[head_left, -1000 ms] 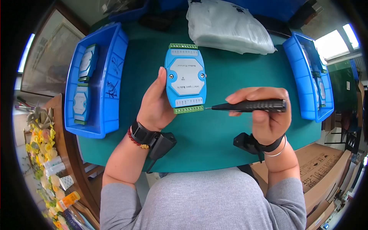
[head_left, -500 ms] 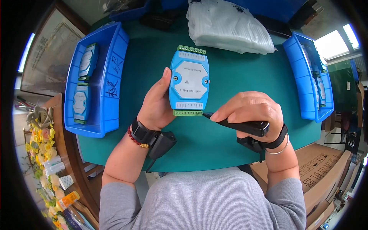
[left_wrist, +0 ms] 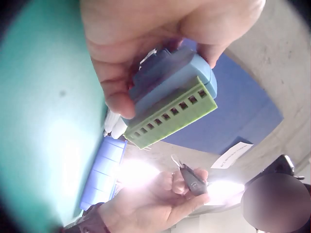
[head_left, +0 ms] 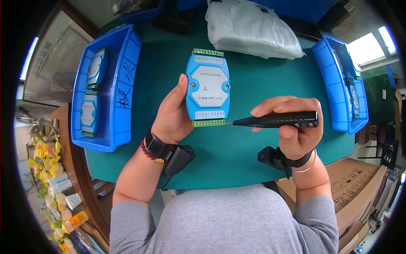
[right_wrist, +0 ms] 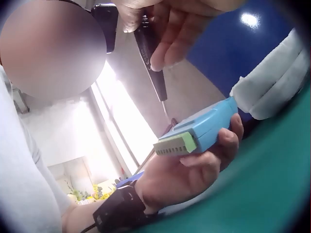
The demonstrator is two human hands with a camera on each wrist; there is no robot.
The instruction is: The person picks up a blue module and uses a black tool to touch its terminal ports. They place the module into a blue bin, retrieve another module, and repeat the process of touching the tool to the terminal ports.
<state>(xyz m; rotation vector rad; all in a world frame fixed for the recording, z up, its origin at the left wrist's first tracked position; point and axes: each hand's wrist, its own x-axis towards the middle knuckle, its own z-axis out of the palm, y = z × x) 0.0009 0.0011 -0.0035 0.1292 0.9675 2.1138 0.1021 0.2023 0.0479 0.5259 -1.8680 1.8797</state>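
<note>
In the head view the left hand (head_left: pixel 173 112) grips a blue module (head_left: pixel 208 101) with a pale label, its thumb on the left side. Green terminal blocks line both ends; the near one (head_left: pixel 209 123) faces the person. The right hand (head_left: pixel 298 127) holds a black screwdriver (head_left: pixel 275 120) level, its thin metal tip at the right end of the near block; whether they touch, I cannot tell. The left wrist view shows the square openings of the green block (left_wrist: pixel 172 114). In the right wrist view the screwdriver (right_wrist: pixel 154 77) points down beside the module (right_wrist: pixel 214 124).
A blue bin (head_left: pixel 122 91) with several modules stands on the left of the green table (head_left: pixel 253 169); another blue bin (head_left: pixel 332 84) with modules is on the right. White foam wrapping (head_left: pixel 253 31) lies at the back. A cardboard box (head_left: pixel 353 182) is at the lower right.
Since half a second ago, the right hand has swung the screwdriver from a slant to level and moved right, back much as it was a second ago. The module has shifted slightly up and left.
</note>
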